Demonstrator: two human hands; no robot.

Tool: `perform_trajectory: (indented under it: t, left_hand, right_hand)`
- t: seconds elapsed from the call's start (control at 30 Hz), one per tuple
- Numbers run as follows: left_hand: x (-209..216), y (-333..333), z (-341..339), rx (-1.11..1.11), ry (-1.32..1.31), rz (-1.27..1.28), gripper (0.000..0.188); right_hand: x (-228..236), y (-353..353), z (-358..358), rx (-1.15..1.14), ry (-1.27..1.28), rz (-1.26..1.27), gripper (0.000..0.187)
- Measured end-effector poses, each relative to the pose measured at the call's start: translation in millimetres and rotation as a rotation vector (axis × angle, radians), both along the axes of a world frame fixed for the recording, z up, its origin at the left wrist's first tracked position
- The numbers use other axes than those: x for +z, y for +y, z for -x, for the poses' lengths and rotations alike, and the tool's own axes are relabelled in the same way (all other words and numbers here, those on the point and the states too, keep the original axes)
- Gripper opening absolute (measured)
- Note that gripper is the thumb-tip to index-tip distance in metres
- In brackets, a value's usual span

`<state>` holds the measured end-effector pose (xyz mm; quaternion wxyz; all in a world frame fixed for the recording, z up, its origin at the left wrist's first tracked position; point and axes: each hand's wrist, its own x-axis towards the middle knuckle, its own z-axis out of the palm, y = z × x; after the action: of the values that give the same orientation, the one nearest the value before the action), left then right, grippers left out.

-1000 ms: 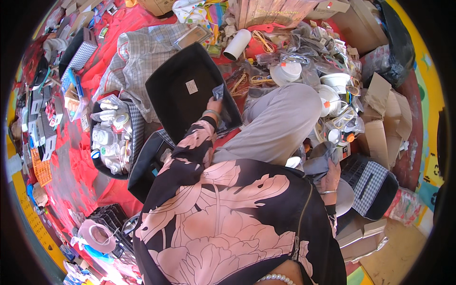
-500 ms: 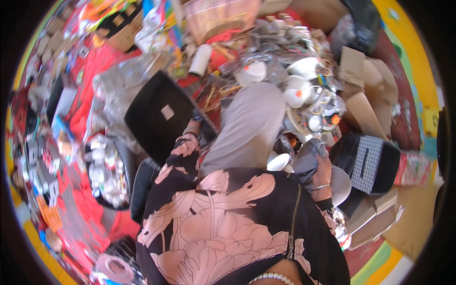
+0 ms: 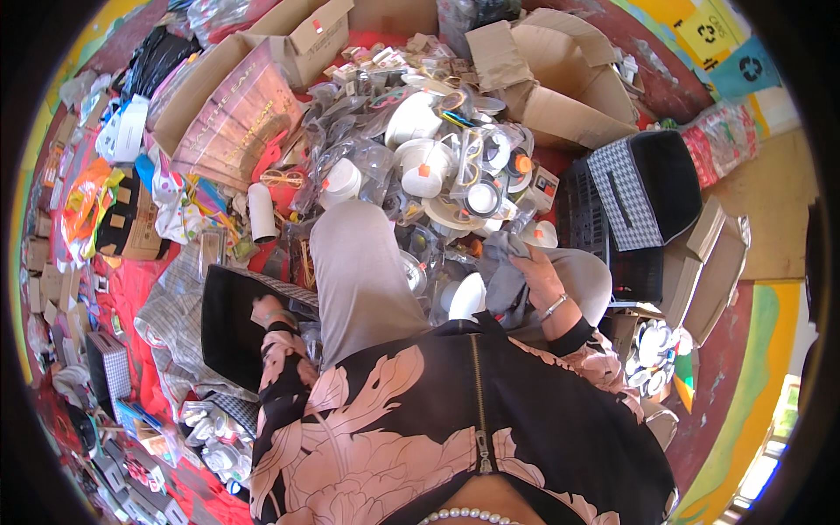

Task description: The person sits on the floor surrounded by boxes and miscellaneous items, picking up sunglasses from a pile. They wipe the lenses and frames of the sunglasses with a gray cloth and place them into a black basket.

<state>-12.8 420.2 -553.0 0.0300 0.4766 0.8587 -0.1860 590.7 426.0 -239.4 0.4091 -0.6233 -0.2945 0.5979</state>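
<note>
We are holding our left hand point(image 3: 269, 311) at the mouth of a tilted black bin point(image 3: 229, 317), the forearm pointing forward beside our grey-trousered left knee point(image 3: 357, 262); we cannot tell whether its fingers are gripping anything. Our right arm is bending at the elbow, and our right hand point(image 3: 541, 276) is angling forward and inward, its fingers closing on a crumpled grey cloth point(image 3: 505, 282). That cloth is lying just beside our right knee point(image 3: 588, 278), near a white dish point(image 3: 467, 297). A silvery bracelet point(image 3: 554, 305) is circling the right wrist. Beyond our knees, white bowls point(image 3: 423, 168) are sitting among clear plastic wrappings. Farther out, a white cylinder point(image 3: 261, 213) is standing to the left, while a houndstooth-trimmed black basket point(image 3: 623, 194) and an open cardboard box point(image 3: 569, 107) are resting to the right.
</note>
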Motion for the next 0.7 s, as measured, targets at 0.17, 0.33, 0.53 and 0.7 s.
perform_trajectory:
  t: [0.17,0.33,0.53,0.7]
  left_hand:
    - [260,126,-84,0.108,-1.040,-1.291,0.026]
    - [407,194,-274,-0.515,-1.285,-0.704,0.022]
    - [282,251,-456,-0.610,-1.228,0.031,0.046]
    - [201,244,-523,-0.371,-0.922,-0.127,0.069]
  right_hand:
    - [-8,11,-2,0.511,-0.355,-0.170,0.041]
    - [24,11,22,0.646,-0.484,-0.254,0.039]
    - [41,-5,23,0.652,-0.614,-0.417,0.035]
    - [38,-3,10,0.628,-0.496,-0.404,0.038]
